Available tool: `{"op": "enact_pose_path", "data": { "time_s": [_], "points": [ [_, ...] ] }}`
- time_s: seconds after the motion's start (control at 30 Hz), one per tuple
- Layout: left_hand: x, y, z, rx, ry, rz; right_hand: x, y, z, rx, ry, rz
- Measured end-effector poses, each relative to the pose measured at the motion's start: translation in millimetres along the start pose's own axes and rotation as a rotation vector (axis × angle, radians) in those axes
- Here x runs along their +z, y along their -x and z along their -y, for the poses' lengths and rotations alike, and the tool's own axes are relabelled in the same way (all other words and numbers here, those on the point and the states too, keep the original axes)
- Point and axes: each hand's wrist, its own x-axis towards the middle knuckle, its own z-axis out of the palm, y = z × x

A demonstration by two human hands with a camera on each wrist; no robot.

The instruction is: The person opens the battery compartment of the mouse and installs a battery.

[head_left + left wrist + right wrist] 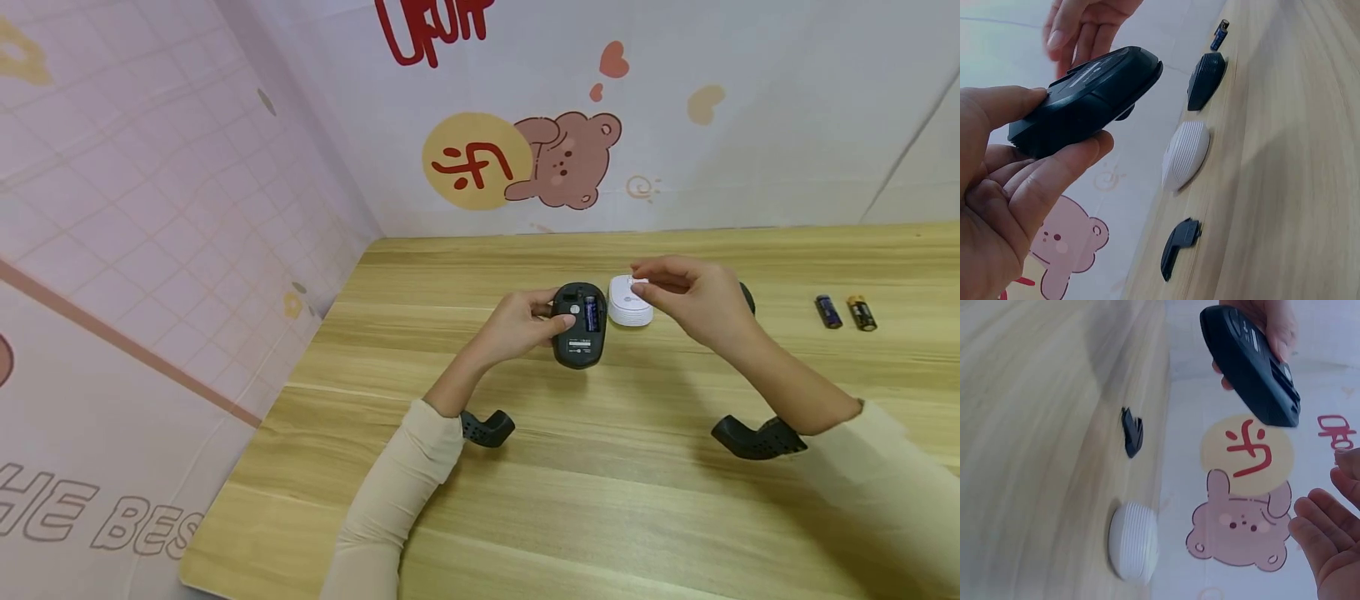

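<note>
My left hand grips a black computer mouse above the table, its underside turned up. The mouse's battery compartment is uncovered, and one dark battery lies in it. My right hand hovers to the right of the mouse with nothing between its fingers, overlapping a white ribbed-sided device in the head view. In the right wrist view its fingers are loosely extended, apart from the mouse. A small curved black piece, like a cover, lies on the table; the held mouse hides it in the head view.
Another black mouse-shaped device stands beyond the white one, mostly behind my right hand in the head view. Two batteries lie farther right on the wooden table. A printed cloth wall rises behind the table's back edge.
</note>
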Motion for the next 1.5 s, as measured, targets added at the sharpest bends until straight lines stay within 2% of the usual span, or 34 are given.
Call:
{"op": "enact_pose_path", "data": {
  "time_s": [0.33, 0.6, 0.8, 1.03, 1.3, 1.5],
  "points": [
    [-16.8, -1.2, 11.2, -0.044, -0.031, -0.038, -5, 8.4, -18, 0.011, -0.030, 0.007],
    [-26.6, 1.8, 15.4, -0.056, -0.032, -0.066, -8, 16.9, -26, 0.048, 0.022, 0.009],
    [-37.6, 1.4, 21.9, -0.078, -0.042, -0.115, -10, 18.9, -28, 0.062, 0.034, 0.012],
    [-49.6, -3.0, 30.5, -0.109, -0.025, -0.162, -11, 19.1, -31, 0.039, 0.035, -0.004],
    [-57.3, -8.8, 39.1, -0.137, 0.008, -0.202, -13, 19.6, -34, 0.050, 0.033, 0.005],
    [-59.4, -12.2, 46.0, -0.139, 0.002, -0.200, -13, 20.5, -34, 0.047, 0.037, 0.005]
  ]
}}
